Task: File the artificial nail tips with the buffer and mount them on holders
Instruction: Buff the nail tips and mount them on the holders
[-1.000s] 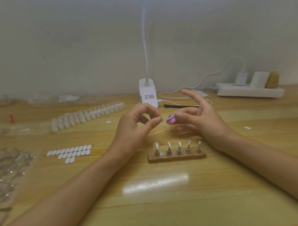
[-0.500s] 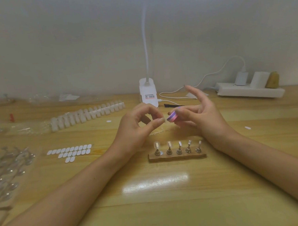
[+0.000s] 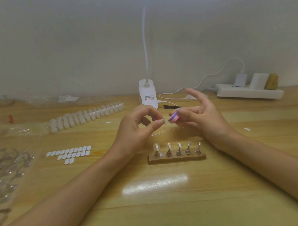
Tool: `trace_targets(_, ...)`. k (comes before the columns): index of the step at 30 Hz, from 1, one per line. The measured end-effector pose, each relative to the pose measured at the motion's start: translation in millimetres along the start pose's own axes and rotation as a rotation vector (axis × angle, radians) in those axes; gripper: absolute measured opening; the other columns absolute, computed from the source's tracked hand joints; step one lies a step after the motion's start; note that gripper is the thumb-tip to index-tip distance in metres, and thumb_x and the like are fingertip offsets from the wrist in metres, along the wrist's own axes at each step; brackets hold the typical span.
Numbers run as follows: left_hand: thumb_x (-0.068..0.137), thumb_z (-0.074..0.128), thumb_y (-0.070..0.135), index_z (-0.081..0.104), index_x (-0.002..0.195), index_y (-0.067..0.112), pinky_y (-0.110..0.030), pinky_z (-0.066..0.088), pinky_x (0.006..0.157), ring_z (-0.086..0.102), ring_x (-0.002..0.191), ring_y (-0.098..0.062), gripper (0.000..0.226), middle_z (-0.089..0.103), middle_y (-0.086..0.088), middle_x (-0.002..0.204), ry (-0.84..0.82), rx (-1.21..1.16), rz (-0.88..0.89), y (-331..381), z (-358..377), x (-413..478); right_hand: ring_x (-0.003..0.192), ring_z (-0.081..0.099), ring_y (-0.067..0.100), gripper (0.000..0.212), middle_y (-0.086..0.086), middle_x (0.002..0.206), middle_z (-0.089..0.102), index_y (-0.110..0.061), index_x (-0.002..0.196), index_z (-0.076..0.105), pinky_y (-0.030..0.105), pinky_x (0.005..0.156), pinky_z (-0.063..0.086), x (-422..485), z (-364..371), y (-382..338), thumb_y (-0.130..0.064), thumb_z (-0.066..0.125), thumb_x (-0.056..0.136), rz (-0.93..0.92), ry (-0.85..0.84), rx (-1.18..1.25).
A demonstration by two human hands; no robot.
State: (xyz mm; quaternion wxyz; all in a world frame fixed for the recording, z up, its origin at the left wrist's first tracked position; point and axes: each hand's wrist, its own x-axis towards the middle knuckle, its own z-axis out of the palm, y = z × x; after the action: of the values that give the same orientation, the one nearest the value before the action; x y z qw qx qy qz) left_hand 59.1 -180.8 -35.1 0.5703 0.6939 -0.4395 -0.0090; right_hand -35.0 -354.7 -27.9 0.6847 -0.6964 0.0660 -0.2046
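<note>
The left grip (image 3: 137, 129) is pinching a clear tip (image 3: 166, 121); the right grip (image 3: 204, 121) is pinching the buffer (image 3: 174, 119). A hard stroke may be flicking the tip away.

Dim, flat light is falling from above, giving a greenish cast. A white glare patch is shining on the table (image 3: 154, 184), and faint shadows are lying under the forearms (image 3: 79, 195). Wide-angle distortion is bowing the table's far edge and stretching the forearms. The buffer (image 3: 173, 118) and right hand (image 3: 204, 122) are blurring slightly; the clear nail tip (image 3: 166, 121) in the left hand (image 3: 135, 131) is barely showing.
</note>
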Motion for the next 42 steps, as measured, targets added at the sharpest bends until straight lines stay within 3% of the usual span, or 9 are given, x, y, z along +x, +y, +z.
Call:
trace_targets(3,0.088,0.070,0.008,0.066,0.079,0.016,-0.013,0.045,0.068,0.058,0.072,-0.001,0.013,0.065,0.001,0.088,-0.004,-0.017,0.000,-1,0,0,0.088,0.075,0.030,0.086,0.014,0.097,0.077,-0.032,0.150,0.031,0.029,0.072,0.060,-4,9,3,-0.016,0.076,0.079,0.031,-0.182,-0.043)
trace_targets(7,0.088,0.071,0.011,0.067,0.079,0.018,-0.010,0.043,0.071,0.057,0.075,-0.001,0.012,0.065,0.006,0.087,0.005,-0.015,-0.006,-1,0,-1,0.089,0.075,0.028,0.089,0.014,0.096,0.077,-0.022,0.152,0.030,0.026,0.073,0.059,2,1,1,-0.023,0.075,0.075,0.026,-0.004,0.022)
trace_targets(11,0.088,0.071,0.010,0.066,0.078,0.018,-0.011,0.042,0.067,0.057,0.074,-0.001,0.014,0.064,0.005,0.087,-0.009,-0.026,0.003,0,-1,-1,0.091,0.075,0.028,0.087,0.015,0.099,0.076,-0.029,0.150,0.033,0.028,0.075,0.059,2,6,2,-0.025,0.076,0.075,0.061,-0.169,-0.018)
trace_targets(14,0.088,0.072,0.010,0.066,0.077,0.021,-0.011,0.043,0.067,0.057,0.073,0.000,0.016,0.063,0.009,0.086,-0.007,-0.029,0.001,1,0,0,0.092,0.075,0.027,0.090,0.015,0.097,0.077,-0.023,0.152,0.030,0.026,0.076,0.059,5,0,3,-0.024,0.076,0.075,0.049,-0.053,0.012)
trace_targets(17,0.088,0.071,0.009,0.066,0.077,0.020,-0.012,0.043,0.063,0.057,0.073,0.000,0.017,0.063,0.006,0.086,-0.003,-0.038,0.006,0,0,0,0.097,0.074,0.029,0.092,0.015,0.104,0.076,-0.030,0.150,0.032,0.035,0.086,0.060,3,2,4,-0.026,0.078,0.072,0.070,-0.148,-0.002)
trace_targets(25,0.087,0.072,0.007,0.066,0.076,0.020,-0.011,0.044,0.071,0.057,0.074,0.002,0.018,0.063,0.008,0.085,0.012,-0.050,0.009,1,0,-1,0.091,0.075,0.028,0.083,0.016,0.102,0.076,-0.028,0.148,0.038,0.029,0.074,0.060,3,4,4,-0.020,0.076,0.075,0.062,-0.139,0.021)
trace_targets(28,0.086,0.073,0.008,0.067,0.076,0.021,-0.010,0.043,0.071,0.057,0.074,0.002,0.018,0.063,0.008,0.086,0.003,-0.030,0.005,2,0,-1,0.088,0.075,0.027,0.084,0.015,0.098,0.077,-0.020,0.150,0.036,0.025,0.069,0.058,6,1,4,-0.021,0.074,0.074,0.041,-0.021,0.038)
trace_targets(38,0.085,0.074,0.012,0.067,0.075,0.024,-0.012,0.045,0.071,0.057,0.074,0.001,0.017,0.065,0.009,0.086,0.015,-0.049,-0.009,3,0,-1,0.090,0.075,0.026,0.084,0.016,0.104,0.076,-0.027,0.148,0.036,0.028,0.072,0.059,7,1,4,-0.021,0.076,0.075,0.071,-0.153,0.049)
trace_targets(42,0.085,0.075,0.015,0.067,0.075,0.026,-0.008,0.043,0.069,0.058,0.075,0.001,0.017,0.066,0.009,0.086,0.012,-0.016,-0.009,1,1,-1,0.094,0.074,0.027,0.083,0.018,0.102,0.075,-0.017,0.150,0.034,0.024,0.073,0.058,10,-6,4,-0.016,0.073,0.077,0.037,-0.003,0.116)
